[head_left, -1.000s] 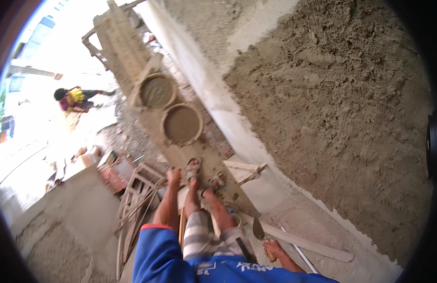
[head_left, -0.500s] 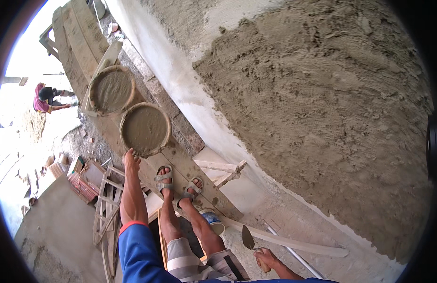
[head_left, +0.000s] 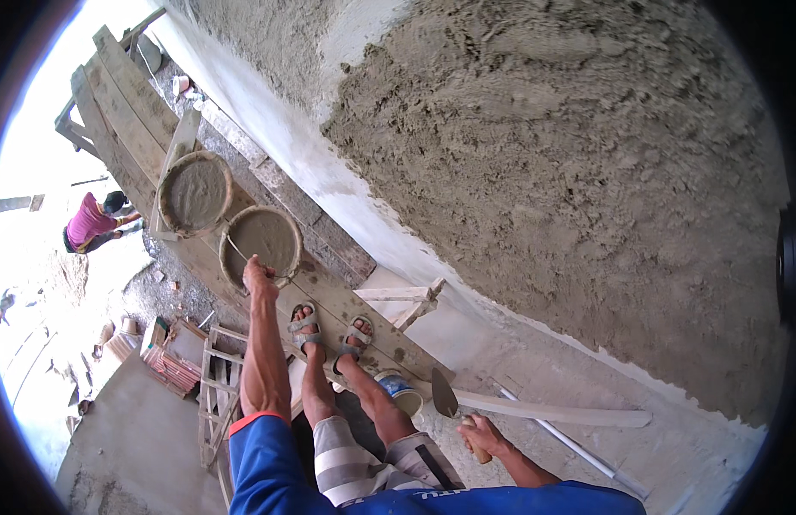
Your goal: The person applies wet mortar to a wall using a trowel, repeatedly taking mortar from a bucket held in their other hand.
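Observation:
My left hand (head_left: 259, 276) is closed round the thin wire handle (head_left: 235, 247) of the nearer bucket (head_left: 298, 249), at its near rim. Grey wet mortar (head_left: 269, 233) fills this bucket. A second bucket (head_left: 162, 202), also full of mortar, stands just beyond it to the left. Low on the right, my right hand (head_left: 488, 436) grips the wooden handle of a pointed trowel (head_left: 444, 395), its blade angled up and left. To the right, rough wet mortar (head_left: 570, 180) covers much of the wall.
My sandalled feet stand on a plank scaffold (head_left: 329, 296) high above the ground. A blue-and-white pail (head_left: 400, 396) sits beside my leg. Wooden brackets (head_left: 407, 302) jut near the wall. Below are a wooden ladder-like frame (head_left: 216, 386), stacked bricks (head_left: 176, 360) and a crouching person (head_left: 91, 221).
My left hand has moved from beside the nearer bucket onto its handle, which is now raised across the rim. The trowel has shifted slightly up and left. The person below has shifted posture.

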`<state>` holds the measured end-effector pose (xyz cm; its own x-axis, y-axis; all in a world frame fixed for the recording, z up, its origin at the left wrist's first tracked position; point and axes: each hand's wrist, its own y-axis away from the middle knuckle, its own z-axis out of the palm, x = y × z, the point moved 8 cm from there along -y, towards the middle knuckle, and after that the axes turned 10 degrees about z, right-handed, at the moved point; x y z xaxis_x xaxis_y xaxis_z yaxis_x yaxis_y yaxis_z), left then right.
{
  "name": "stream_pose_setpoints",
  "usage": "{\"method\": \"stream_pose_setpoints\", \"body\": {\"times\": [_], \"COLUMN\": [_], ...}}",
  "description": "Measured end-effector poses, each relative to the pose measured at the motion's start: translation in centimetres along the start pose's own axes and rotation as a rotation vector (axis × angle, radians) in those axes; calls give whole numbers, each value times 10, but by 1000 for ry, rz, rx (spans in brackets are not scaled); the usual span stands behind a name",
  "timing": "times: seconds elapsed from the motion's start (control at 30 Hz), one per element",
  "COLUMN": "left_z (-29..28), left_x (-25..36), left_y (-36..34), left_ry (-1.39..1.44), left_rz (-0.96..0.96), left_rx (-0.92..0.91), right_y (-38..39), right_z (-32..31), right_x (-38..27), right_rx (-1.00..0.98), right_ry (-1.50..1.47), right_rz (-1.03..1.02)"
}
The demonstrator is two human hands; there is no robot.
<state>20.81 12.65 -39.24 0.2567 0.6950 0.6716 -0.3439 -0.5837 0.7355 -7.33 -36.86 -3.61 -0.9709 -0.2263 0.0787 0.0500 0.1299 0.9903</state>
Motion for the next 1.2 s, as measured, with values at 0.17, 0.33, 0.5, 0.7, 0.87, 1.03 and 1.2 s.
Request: {"method": "stream_pose_setpoints", "body": {"times": [0.17, 0.33, 0.5, 0.7, 0.87, 1.03, 1.2], "left_z": [-6, -11, -28, -58, -129, -214, -148], "left_x": [-16, -47, -70, -97, -95, -86, -122], "left_y": [42, 76, 102, 123, 87, 120, 217], "left_ry": [-183, -223, -329, -241, -263, -686, -211], "left_rz": [15, 72, 63, 36, 76, 182, 7], "left_rx": [127, 67, 72, 35, 83, 379, -130], "right_y": [-3, -11, -31, -68, -134, -177, -228], "right_z": [-7, -10, -11, 20, 88, 131, 152], "right_x": [28, 28, 1, -116, -238, -315, -346], "right_rx": [54, 164, 184, 384, 398, 542, 538], "right_ry": [-15, 146, 300, 825, 1150, 1278, 1384], "right_rz": [-13, -53, -131, -401, -640, -804, -720]}}
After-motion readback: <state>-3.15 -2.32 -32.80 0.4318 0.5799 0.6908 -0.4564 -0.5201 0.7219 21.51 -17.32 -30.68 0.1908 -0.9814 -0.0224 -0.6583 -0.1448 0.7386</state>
